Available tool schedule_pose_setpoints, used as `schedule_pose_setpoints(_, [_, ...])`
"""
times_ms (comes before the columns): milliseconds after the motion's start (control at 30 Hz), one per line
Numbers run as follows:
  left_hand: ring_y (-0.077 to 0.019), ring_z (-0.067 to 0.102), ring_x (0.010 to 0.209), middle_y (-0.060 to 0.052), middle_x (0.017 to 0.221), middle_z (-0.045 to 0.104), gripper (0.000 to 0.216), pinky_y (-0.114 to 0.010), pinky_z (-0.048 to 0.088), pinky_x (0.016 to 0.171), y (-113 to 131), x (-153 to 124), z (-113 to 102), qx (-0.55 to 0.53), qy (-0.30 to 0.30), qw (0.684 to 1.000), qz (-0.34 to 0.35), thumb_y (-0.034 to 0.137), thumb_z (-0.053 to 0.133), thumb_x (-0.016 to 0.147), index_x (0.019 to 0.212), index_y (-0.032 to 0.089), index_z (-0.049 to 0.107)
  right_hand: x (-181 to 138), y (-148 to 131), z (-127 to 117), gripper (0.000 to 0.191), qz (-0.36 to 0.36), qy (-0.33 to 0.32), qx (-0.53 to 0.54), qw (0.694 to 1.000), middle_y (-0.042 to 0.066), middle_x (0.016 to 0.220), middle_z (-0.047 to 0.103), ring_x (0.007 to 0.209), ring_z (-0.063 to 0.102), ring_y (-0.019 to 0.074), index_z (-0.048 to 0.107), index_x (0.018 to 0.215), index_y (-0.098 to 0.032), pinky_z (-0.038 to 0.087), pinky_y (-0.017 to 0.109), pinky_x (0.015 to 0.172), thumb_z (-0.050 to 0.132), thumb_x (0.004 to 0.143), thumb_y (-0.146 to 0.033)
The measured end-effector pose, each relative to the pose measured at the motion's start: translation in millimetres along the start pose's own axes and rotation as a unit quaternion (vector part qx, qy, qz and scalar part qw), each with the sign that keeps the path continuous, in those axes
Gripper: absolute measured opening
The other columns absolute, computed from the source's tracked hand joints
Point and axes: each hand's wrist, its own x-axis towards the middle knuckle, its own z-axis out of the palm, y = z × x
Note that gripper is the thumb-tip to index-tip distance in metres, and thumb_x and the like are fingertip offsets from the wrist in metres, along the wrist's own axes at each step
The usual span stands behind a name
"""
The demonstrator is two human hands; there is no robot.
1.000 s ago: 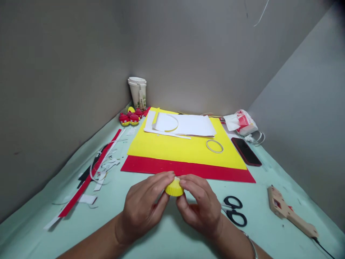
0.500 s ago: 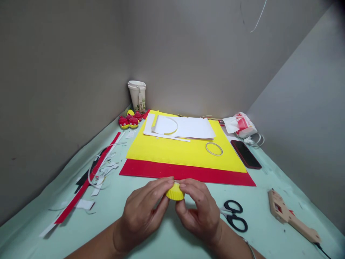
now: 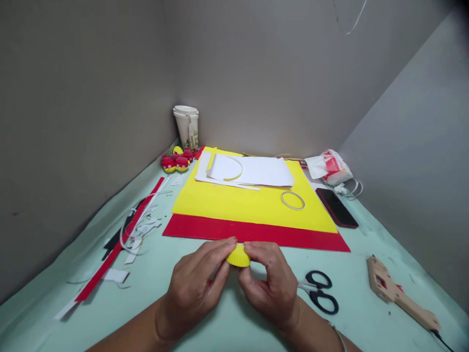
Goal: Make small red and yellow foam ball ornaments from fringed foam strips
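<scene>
A small yellow ribbed dome-shaped piece point(image 3: 238, 256) is held between my two hands, just above the table near its front. Fingers and thumb of my left hand point(image 3: 200, 281) pinch its left side. On the opposite side, my right hand point(image 3: 270, 283) grips it the same way, with a bracelet at the wrist. My fingertips hide the piece's edges, and its underside is out of sight. Close to my right hand lie scissors point(image 3: 319, 292) with black handles, their blades partly behind the hand.
Beyond my hands lie a red sheet point(image 3: 252, 235), a yellow sheet point(image 3: 234, 203), white paper point(image 3: 266, 171) and a ring point(image 3: 292, 200). Paper strips and scraps point(image 3: 119, 244) spread leftward. A glue gun point(image 3: 401, 293), phone point(image 3: 336, 208), paper cup point(image 3: 186, 127) and red-yellow ornaments point(image 3: 176, 163) surround the work.
The view has shifted slightly. The yellow piece seems tilted a little, showing more of its ribbed side, while both hands keep their hold.
</scene>
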Motion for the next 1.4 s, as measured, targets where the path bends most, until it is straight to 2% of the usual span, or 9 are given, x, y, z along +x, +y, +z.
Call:
schedule_pose_setpoints(233, [-0.015,0.07,0.097,-0.007,0.106,0.074,0.034,-0.023,0.055,0.088,1,0,3,0.011,0.007,1.0,0.0,0.006,0.057,0.086,0.118,0.018,0.059,0,-3,4,0.04,0.036,0.019,0.023,0.999,0.006,0.086,0.068,0.075,0.067,0.0182,0.056,0.111,-0.024,0.06,0.029,0.063,0.054,0.077,-0.002])
schedule_pose_setpoints(367, [-0.0152,0.069,0.102,-0.008,0.111,0.073,0.035,-0.024,0.053,0.093,4,-2,7,-0.009,0.022,0.999,-0.046,0.008,0.055,0.088,0.12,0.019,0.057,-5,-5,10,0.035,0.101,0.021,0.076,0.992,0.005,0.088,0.065,0.079,0.065,0.0179,0.057,0.107,-0.023,0.061,0.03,0.065,0.055,0.078,-0.004])
schedule_pose_setpoints(500, [-0.0149,0.071,0.096,-0.007,0.108,0.074,0.029,-0.023,0.054,0.091,2,-1,9,0.001,0.009,0.997,-0.073,0.011,0.054,0.089,0.117,0.018,0.059,-7,-4,14,0.033,0.152,0.001,0.11,0.982,0.007,0.095,0.061,0.084,0.064,0.0181,0.055,0.108,-0.022,0.061,0.027,0.062,0.054,0.08,-0.006])
schedule_pose_setpoints(633, [-0.015,0.072,0.092,-0.008,0.105,0.075,0.025,-0.021,0.054,0.089,-3,0,11,0.028,-0.007,0.997,-0.072,0.012,0.052,0.09,0.113,0.015,0.063,-6,1,12,0.037,0.105,-0.033,0.049,0.993,0.01,0.102,0.06,0.095,0.06,0.022,0.052,0.113,-0.021,0.06,0.032,0.067,0.055,0.08,-0.006])
schedule_pose_setpoints(767, [-0.0154,0.072,0.094,-0.011,0.104,0.076,0.025,-0.021,0.053,0.092,-5,0,12,0.039,-0.003,0.999,-0.037,0.01,0.051,0.09,0.113,0.01,0.063,-5,3,9,0.034,0.064,-0.04,0.017,0.997,0.009,0.093,0.063,0.087,0.06,0.0217,0.053,0.11,-0.019,0.058,0.032,0.067,0.055,0.079,-0.004])
schedule_pose_setpoints(967, [-0.0155,0.072,0.096,-0.013,0.104,0.075,0.026,-0.021,0.052,0.094,-6,-2,13,0.048,0.015,0.999,0.003,0.008,0.052,0.09,0.113,0.008,0.063,-4,-2,10,0.032,0.061,-0.011,0.015,0.998,0.006,0.085,0.062,0.078,0.058,0.0187,0.055,0.105,-0.019,0.056,0.029,0.064,0.056,0.079,-0.001])
schedule_pose_setpoints(1400, [-0.0169,0.071,0.098,-0.013,0.106,0.075,0.028,-0.023,0.054,0.094,-3,-2,13,0.051,0.021,0.998,0.017,0.004,0.054,0.089,0.115,0.008,0.063,-6,-6,14,0.027,0.073,0.019,0.007,0.997,0.004,0.079,0.058,0.071,0.055,0.0175,0.056,0.098,-0.018,0.054,0.029,0.058,0.057,0.077,-0.001])
